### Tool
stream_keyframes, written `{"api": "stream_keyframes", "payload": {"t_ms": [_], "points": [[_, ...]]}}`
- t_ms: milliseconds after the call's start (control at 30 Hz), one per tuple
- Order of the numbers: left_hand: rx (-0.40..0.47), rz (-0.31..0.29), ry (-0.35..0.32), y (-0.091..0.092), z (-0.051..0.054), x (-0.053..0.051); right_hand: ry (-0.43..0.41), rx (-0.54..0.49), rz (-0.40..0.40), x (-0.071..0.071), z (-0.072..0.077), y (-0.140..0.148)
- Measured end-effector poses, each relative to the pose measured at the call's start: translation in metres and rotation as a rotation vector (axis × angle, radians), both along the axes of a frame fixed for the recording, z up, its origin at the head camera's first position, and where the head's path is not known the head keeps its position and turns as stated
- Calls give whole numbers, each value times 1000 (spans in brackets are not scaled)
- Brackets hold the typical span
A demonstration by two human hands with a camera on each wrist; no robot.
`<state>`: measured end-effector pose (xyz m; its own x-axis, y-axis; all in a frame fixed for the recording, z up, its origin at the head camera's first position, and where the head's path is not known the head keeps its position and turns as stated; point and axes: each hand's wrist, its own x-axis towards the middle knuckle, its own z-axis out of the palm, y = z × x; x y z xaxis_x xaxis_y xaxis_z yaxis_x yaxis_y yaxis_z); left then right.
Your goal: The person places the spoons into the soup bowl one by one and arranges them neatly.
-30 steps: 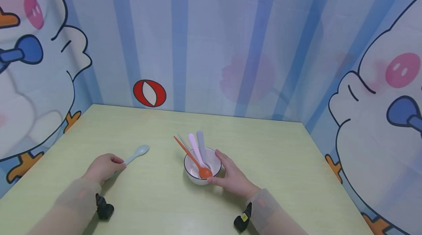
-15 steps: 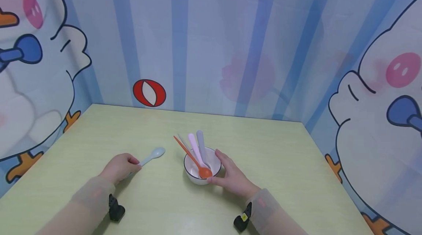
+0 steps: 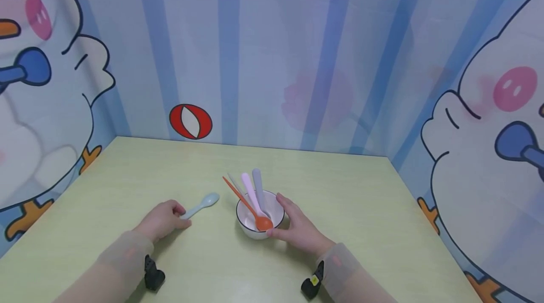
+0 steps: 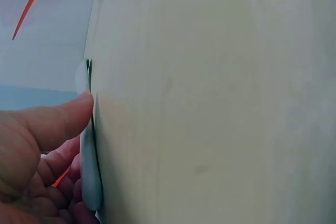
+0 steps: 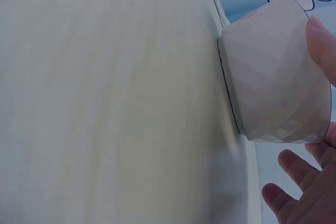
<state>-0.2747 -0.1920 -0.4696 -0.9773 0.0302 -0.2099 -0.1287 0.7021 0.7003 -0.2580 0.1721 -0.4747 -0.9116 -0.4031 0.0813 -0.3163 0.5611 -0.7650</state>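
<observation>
A pale blue spoon [image 3: 209, 199] lies low over the table at left of centre, its bowl pointing away to the right. My left hand [image 3: 161, 219] pinches its handle [image 4: 91, 182] between thumb and fingers. Right of it stands a white bowl [image 3: 250, 233] with a dark rim. My right hand [image 3: 302, 230] grips that bowl's right side, thumb in front and fingers behind. Inside the bowl lean an orange spoon [image 3: 263, 223], a pink utensil [image 3: 248, 182], a lavender utensil [image 3: 257, 180] and a thin grey one, their lower ends partly hidden. The right wrist view shows the bowl's faceted outer wall [image 5: 278, 72].
The light wood-patterned table [image 3: 340, 185] spreads around both hands. Behind it and at the sides hangs a blue striped cloth [image 3: 267, 57] printed with cartoon ducks. A black wrist camera [image 3: 154, 274] sits on the left wrist, another [image 3: 312, 286] on the right.
My left hand has moved right with the pale blue spoon, bringing the spoon's bowl end closer to the white bowl. The right hand and the white bowl have stayed in place.
</observation>
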Motion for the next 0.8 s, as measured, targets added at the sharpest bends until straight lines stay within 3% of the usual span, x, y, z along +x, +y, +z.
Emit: {"api": "stream_keyframes", "payload": {"t_ms": [233, 600, 800], "points": [[4, -11, 15, 2, -3, 2, -7, -2, -4, 0, -1, 1], [-39, -72, 47, 7, 1, 6, -10, -4, -7, 1, 0, 1], [-53, -66, 18, 9, 3, 7, -10, 0, -8, 0, -1, 1]]}}
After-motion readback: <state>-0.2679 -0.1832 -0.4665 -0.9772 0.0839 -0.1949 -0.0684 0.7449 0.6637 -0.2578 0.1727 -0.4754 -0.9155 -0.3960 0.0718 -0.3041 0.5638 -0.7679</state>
